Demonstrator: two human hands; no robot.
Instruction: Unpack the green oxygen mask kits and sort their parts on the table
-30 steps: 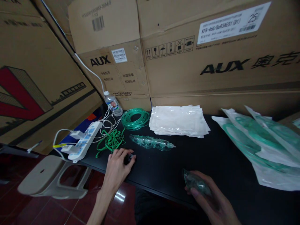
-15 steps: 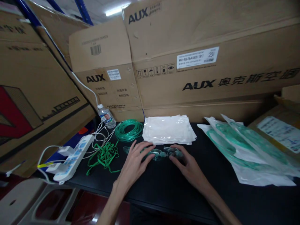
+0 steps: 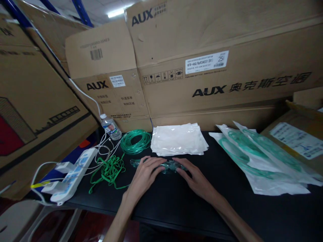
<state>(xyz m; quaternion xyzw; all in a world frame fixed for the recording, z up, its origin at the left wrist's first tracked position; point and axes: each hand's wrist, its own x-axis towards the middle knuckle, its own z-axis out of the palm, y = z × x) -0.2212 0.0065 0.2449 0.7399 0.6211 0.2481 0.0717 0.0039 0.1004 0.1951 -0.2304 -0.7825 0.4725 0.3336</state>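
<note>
My left hand (image 3: pixel 149 170) is closed over a clear, green-tinted plastic mask (image 3: pixel 166 167) lying low over the black table. Part of the mask (image 3: pixel 135 163) sticks out left of the fingers. My right hand (image 3: pixel 190 173) grips a small clear plastic piece (image 3: pixel 178 165) at the mask's right end. Both pieces meet between my hands; the fingers hide much of them, and I cannot tell whether they are joined. Just left of my left hand lies a tangle of green elastic cord (image 3: pixel 111 169). Behind it is a coil of green tubing (image 3: pixel 135 142).
A stack of white pouches (image 3: pixel 179 139) lies behind my hands. Sealed pouches with green tubing (image 3: pixel 259 158) lie to the right. On the left are a power strip (image 3: pixel 74 176) with white cables and a water bottle (image 3: pixel 111 127). Large cardboard boxes (image 3: pixel 214 37) wall the back.
My hands have come closer together, and the gap between the mask and the right-hand piece has closed. The whole view has shifted slightly.
</note>
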